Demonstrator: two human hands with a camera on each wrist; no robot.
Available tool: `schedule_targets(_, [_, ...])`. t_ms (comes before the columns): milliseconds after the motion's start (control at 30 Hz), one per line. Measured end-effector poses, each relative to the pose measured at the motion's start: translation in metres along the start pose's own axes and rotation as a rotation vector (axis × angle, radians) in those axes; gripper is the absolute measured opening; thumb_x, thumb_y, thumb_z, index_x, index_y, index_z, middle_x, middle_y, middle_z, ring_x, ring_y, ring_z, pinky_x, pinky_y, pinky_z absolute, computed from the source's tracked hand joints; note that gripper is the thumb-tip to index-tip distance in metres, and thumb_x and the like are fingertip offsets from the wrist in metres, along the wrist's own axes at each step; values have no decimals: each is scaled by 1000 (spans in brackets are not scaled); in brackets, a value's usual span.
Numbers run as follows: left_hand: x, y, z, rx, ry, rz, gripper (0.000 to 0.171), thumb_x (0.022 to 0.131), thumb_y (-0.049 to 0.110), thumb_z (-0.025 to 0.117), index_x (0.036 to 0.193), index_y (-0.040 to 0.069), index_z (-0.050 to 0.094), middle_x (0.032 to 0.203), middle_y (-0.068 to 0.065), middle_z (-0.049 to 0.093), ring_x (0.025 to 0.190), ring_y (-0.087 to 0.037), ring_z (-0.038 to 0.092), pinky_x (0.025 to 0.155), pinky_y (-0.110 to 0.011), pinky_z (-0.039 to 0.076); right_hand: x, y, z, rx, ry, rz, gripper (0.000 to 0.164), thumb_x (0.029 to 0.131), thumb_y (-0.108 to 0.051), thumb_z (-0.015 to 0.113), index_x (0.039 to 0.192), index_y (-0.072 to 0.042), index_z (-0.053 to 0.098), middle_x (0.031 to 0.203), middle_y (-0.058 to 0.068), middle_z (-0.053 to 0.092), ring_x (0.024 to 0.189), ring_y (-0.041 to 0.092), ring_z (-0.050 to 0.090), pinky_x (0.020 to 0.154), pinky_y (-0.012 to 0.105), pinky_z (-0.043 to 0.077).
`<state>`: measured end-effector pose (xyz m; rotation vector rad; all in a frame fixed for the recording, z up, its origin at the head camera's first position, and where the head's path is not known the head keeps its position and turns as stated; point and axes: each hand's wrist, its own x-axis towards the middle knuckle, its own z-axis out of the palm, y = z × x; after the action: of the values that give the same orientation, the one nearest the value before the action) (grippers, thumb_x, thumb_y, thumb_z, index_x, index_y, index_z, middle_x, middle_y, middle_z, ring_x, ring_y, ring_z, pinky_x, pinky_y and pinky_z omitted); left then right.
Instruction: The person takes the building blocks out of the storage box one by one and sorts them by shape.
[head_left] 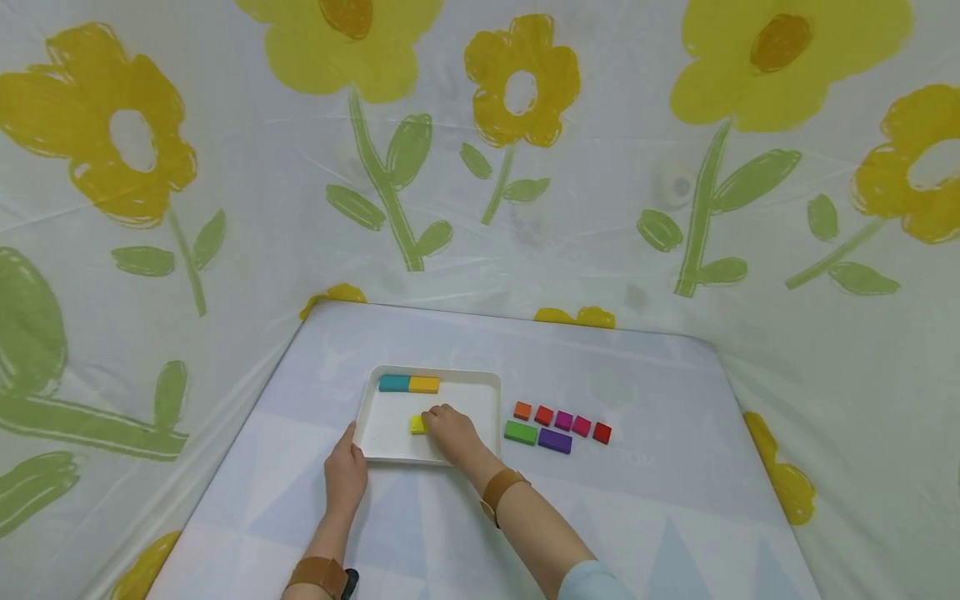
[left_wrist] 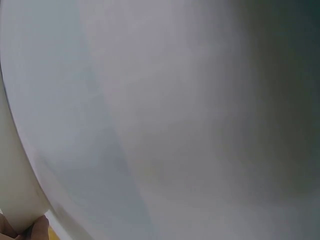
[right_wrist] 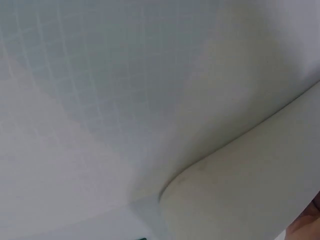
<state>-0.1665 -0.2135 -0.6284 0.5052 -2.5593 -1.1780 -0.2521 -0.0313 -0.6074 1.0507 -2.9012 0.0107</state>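
A: You're working in front of a flowered cloth, at a pale table that is carrying a white tray. Your left hand is resting against the tray's left side by the near corner; whether its thumb is closing on the rim, I can't tell.

B: Your right hand is curling over the right end of the yellow block and seems to be pinching it. That block is lying inside the tray, around the middle.

A: So you're probably in the middle of placing it. What is the next move calling for?

B: Squaring it flat, I'd judge, then loosening your fingers without dragging it. The teal block and amber block are sitting end to end at the far left.

A: And what's standing in your way?

B: Your own hand is hiding the yellow block's right end, and the tray's right wall is separating you from the green block and purple block. Behind those, smaller pieces are forming a row: orange block, red block, magenta block, pink block, dark red block.
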Motion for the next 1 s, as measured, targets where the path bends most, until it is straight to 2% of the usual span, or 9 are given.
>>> schedule_targets(167, [-1, -2, 0, 5, -16, -14, 45, 99, -5, 37, 144, -11, 41, 144, -32, 48, 133, -47, 49, 108, -55, 48, -7, 5, -3, 42, 34, 18, 30, 93, -9, 65, 123, -14, 66, 119, 0, 71, 108, 13, 67, 85, 21, 62])
schedule_targets(300, [-2, -3, -1, 3, 4, -8, 45, 98, -6, 39, 142, -11, 42, 143, -32, 48, 132, -47, 50, 107, -55, 49, -13, 15, -12, 127, 122, 44, 29, 95, -11, 64, 124, -13, 66, 118, 2, 72, 109, 15, 68, 89, 23, 62])
schedule_targets(433, [-1, -4, -3, 7, 12, -4, 44, 99, -6, 39, 142, -12, 42, 143, -33, 48, 132, -48, 49, 107, -55, 49, -17, 36, -18, 209, 207, 108, 29, 98, -16, 61, 126, -12, 66, 119, 3, 71, 111, 17, 67, 95, 26, 60])
schedule_targets(567, [-1, -4, -3, 6, 9, 8, 44, 99, -6, 38, 142, -13, 41, 142, -34, 48, 131, -48, 49, 106, -56, 49, -26, 64, -20, 220, 281, 176, 29, 95, -15, 64, 123, -10, 68, 117, 6, 72, 108, 20, 68, 92, 29, 61])
schedule_targets(667, [0, -4, -2, 8, 12, 16, 44, 99, -5, 39, 142, -13, 42, 142, -34, 49, 131, -48, 50, 106, -55, 50, -37, 84, -21, 218, 293, 237, 31, 93, -12, 67, 124, -8, 68, 118, 7, 72, 109, 22, 68, 93, 31, 61])
schedule_targets(833, [0, -3, 1, 17, 5, 9, 44, 99, -4, 38, 143, -11, 42, 142, -32, 49, 132, -46, 50, 106, -55, 50, -62, 113, -23, 255, 259, 355, 37, 92, -12, 68, 129, -8, 65, 124, 10, 69, 116, 24, 66, 99, 35, 59])
schedule_targets(1000, [1, -1, 2, 20, -19, -1, 45, 100, -2, 36, 144, -11, 40, 144, -32, 47, 133, -46, 48, 108, -55, 49, -89, 136, -20, 272, 267, 422, 39, 90, -11, 71, 128, -6, 65, 122, 12, 69, 114, 27, 66, 98, 38, 60])
